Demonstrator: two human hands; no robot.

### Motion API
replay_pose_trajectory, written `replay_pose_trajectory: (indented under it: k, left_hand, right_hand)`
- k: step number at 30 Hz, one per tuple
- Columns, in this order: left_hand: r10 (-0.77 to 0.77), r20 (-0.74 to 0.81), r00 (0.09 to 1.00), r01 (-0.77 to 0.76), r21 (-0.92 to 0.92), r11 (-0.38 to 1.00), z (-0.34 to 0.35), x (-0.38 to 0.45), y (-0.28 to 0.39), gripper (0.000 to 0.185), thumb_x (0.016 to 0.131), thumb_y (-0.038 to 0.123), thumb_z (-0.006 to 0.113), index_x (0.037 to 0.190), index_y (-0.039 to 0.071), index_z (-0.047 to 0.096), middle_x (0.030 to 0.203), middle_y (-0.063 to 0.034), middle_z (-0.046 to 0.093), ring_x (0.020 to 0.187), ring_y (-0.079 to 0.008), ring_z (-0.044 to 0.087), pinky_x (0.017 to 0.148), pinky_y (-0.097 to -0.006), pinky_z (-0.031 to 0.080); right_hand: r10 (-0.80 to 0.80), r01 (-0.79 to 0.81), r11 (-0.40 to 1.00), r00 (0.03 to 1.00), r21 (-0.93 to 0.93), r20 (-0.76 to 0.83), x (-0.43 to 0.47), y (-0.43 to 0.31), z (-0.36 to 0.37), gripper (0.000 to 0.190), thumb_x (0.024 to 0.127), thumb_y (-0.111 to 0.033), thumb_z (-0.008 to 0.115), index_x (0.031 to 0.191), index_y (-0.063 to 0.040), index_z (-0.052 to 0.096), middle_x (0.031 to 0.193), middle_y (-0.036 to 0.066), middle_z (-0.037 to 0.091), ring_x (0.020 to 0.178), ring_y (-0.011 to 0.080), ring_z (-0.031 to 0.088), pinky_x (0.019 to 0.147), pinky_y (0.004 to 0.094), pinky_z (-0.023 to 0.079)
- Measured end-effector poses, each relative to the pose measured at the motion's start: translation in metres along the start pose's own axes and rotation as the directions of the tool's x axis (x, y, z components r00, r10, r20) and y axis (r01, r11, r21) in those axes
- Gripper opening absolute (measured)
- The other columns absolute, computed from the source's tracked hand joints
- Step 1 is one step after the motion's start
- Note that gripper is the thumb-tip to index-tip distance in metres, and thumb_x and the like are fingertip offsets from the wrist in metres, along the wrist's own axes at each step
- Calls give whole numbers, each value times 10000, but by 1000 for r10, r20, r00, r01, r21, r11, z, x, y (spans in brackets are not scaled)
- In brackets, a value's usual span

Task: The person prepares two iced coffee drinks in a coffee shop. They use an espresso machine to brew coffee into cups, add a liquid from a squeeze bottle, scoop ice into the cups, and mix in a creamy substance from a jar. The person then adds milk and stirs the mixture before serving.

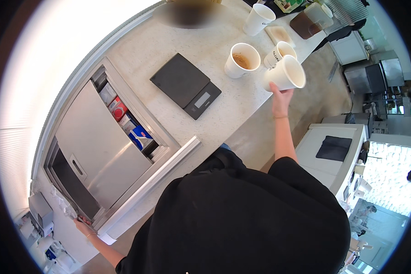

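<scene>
My right hand [281,100] grips a white paper cup [280,76] that leans over the counter's edge. Just behind it stands another white paper cup [273,59] with writing on its side. To the left is a paper cup with brown liquid [233,67], and a further white cup [254,24] stands farther back. A black digital scale [182,82] lies flat on the counter. At the lower left, my left hand [83,221] is at the near corner of a steel-framed recess, beside clear plastic; its fingers are partly hidden.
A sliding steel lid [99,147] partly covers the recess, where boxes and packets [137,137] show. A metal rail [150,183] runs along its near side. A jug of brown liquid [306,25] and a small square tray [280,35] stand at the back. A blurred dark object hangs at the top.
</scene>
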State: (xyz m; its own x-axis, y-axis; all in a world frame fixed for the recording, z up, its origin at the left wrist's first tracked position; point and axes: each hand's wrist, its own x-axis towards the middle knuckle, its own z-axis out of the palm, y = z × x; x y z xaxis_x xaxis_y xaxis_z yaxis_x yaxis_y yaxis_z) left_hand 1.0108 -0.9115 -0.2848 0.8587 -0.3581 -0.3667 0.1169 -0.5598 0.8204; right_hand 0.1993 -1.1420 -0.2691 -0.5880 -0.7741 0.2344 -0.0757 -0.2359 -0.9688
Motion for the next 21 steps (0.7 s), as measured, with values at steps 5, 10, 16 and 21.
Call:
replay_pose_trajectory:
  k: [5,10,16,21]
  left_hand:
    - [26,-70,997,-29,-36,999,-19,26,-41,401,920,454,365,928,112,574,679,5,512,530,-97,411,458,-240,316]
    - [86,-140,986,-91,-28,995,-4,9,-49,397,953,422,373,956,93,596,707,6,531,589,-94,467,496,-245,352]
    - [88,-26,996,-88,27,996,2,-33,-11,367,908,358,364,764,73,544,543,-6,449,438,-94,393,410,-242,324]
    - [67,-70,995,-64,43,997,-6,-58,0,386,907,346,352,733,58,541,515,-8,428,419,-101,391,411,-239,334]
  right_hand:
    - [-27,-7,996,936,93,351,-9,-80,28,700,701,27,729,1318,-9,400,1181,75,543,1077,179,539,941,331,436]
    - [70,-91,996,703,-7,707,-72,-86,150,689,680,-22,775,1288,2,451,1177,100,569,1057,188,563,900,332,474]
    - [-122,-80,984,349,159,929,-178,-30,312,843,589,-174,866,1277,-35,399,1180,119,521,1115,240,525,938,356,445]
    - [-282,239,954,505,182,816,-239,23,351,933,580,-162,860,1322,-46,307,1148,144,459,1072,282,490,909,374,435]
